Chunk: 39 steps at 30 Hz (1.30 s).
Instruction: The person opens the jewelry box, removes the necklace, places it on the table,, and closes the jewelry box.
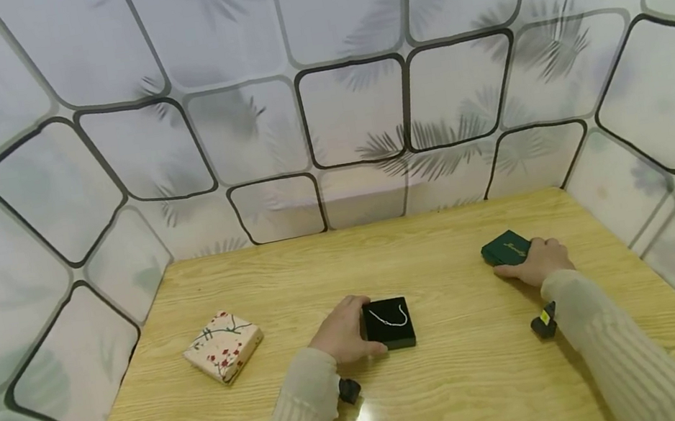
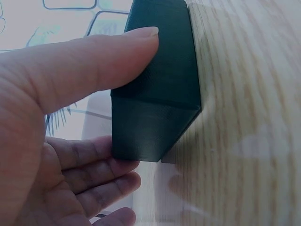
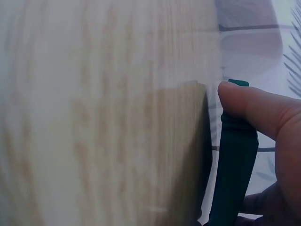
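Near the middle of the table, my left hand (image 1: 344, 333) grips the left side of a dark green jewelry box base (image 1: 402, 343). A thin silvery chain (image 1: 390, 320) lies curved on the black pad inside it. In the left wrist view the thumb presses one side of the box base (image 2: 164, 70), and fingertips touch its far side. Over to the right, my right hand (image 1: 538, 263) holds a green box lid (image 1: 505, 249) with gold lettering on top. The right wrist view shows the thumb on the edge of the lid (image 3: 235, 160), which appears raised off the table.
On the left of the wooden table (image 1: 295, 275) lies a cream box with a red flower and branch pattern (image 1: 224, 347). Patterned cloth walls (image 1: 356, 113) enclose the table at the back and both sides.
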Each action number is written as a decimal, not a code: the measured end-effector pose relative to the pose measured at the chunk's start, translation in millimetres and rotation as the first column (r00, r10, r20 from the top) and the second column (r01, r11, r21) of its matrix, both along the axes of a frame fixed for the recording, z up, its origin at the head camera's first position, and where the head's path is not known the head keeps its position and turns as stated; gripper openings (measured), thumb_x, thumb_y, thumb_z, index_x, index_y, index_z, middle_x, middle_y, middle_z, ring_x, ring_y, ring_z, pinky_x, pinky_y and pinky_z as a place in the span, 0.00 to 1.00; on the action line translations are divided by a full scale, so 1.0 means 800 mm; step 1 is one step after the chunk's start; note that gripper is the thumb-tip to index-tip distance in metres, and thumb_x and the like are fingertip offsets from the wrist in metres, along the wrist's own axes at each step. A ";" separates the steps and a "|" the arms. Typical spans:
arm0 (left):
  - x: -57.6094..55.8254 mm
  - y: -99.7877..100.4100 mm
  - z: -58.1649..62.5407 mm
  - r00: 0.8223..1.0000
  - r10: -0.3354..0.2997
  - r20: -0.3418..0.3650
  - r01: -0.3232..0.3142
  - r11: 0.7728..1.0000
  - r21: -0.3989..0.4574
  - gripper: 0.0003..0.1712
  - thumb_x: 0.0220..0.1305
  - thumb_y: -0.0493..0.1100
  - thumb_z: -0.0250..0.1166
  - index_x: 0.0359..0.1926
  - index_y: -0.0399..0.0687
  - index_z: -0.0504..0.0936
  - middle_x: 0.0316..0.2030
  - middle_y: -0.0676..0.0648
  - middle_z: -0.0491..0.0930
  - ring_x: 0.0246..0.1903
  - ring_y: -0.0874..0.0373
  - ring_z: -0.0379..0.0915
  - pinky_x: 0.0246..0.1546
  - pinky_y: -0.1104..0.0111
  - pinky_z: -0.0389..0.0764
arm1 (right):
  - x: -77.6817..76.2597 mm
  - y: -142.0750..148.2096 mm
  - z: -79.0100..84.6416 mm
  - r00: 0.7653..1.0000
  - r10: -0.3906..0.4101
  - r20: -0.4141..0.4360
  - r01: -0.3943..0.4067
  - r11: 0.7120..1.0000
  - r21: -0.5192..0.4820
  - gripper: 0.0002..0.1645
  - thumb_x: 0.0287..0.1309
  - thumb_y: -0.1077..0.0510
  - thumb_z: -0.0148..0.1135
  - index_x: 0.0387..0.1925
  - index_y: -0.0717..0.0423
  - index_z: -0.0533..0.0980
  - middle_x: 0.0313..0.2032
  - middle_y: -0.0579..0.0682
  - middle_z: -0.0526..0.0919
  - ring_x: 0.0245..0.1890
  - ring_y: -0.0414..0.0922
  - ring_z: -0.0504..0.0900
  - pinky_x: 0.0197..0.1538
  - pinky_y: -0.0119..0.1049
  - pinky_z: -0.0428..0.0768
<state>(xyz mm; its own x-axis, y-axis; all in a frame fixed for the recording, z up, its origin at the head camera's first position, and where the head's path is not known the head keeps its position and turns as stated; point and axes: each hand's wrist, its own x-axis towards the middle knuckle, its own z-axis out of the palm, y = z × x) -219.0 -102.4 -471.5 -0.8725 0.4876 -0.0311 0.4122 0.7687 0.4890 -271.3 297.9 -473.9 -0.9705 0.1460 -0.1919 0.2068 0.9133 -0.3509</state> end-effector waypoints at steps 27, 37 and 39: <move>0.000 -0.001 0.002 1.000 0.011 0.028 -0.011 1.000 0.004 0.53 0.41 0.61 0.73 0.64 0.43 0.61 0.59 0.47 0.65 0.55 0.53 0.65 0.54 0.61 0.67 | -0.002 -0.005 -0.009 0.979 0.040 -0.201 -0.041 0.999 -0.001 0.71 0.40 0.20 0.52 0.65 0.74 0.46 0.57 0.79 0.51 0.54 0.75 0.49 0.49 0.68 0.58; 0.000 0.000 0.002 1.000 0.008 0.029 -0.009 1.000 0.012 0.53 0.41 0.61 0.73 0.64 0.44 0.61 0.58 0.47 0.65 0.54 0.53 0.65 0.53 0.61 0.68 | -0.008 -0.043 0.001 0.931 0.130 -0.342 -0.175 0.979 -0.107 0.55 0.50 0.29 0.55 0.62 0.69 0.58 0.57 0.70 0.62 0.56 0.69 0.56 0.52 0.63 0.61; 0.001 0.000 0.002 1.000 0.008 0.029 -0.008 1.000 0.016 0.53 0.41 0.61 0.73 0.64 0.44 0.61 0.58 0.47 0.65 0.54 0.53 0.65 0.53 0.61 0.68 | -0.007 -0.057 0.004 0.927 0.157 -0.340 -0.212 0.969 -0.130 0.52 0.51 0.30 0.55 0.61 0.67 0.60 0.56 0.67 0.64 0.55 0.66 0.60 0.52 0.61 0.63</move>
